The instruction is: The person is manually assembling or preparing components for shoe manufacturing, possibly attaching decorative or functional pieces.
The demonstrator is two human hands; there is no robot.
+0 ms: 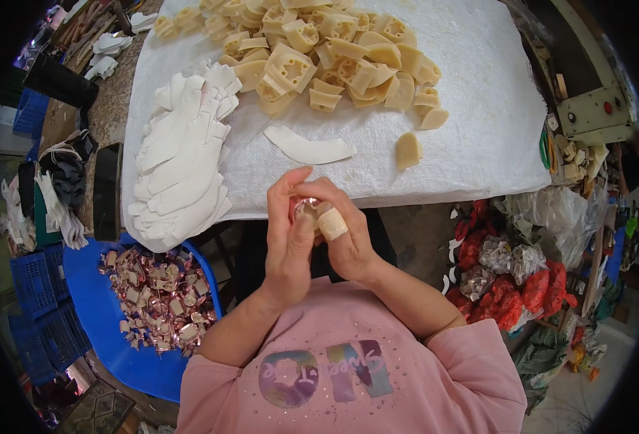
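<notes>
Both of my hands meet in front of my chest, just off the near edge of the white-covered table. Between them is a small shiny pinkish part [305, 205], mostly covered by fingers. My left hand [284, 242] is closed around its left side. My right hand [350, 235] curls in from the other side, also closed on it; a pale cream wrap or piece [332, 223] shows at its thumb. Just beyond the hands lies a single curved white strip [308, 147] with a notched edge. To its right rests one cream moulded piece [408, 151].
A heap of cream moulded pieces [334, 54] fills the table's far side. Stacked white strips [182, 159] lie at left. Below them, a blue tub [138, 369] holds shiny pinkish parts [164, 296]. Red plastic bags [489, 296] are at right; a dark phone-like slab [107, 192] lies left.
</notes>
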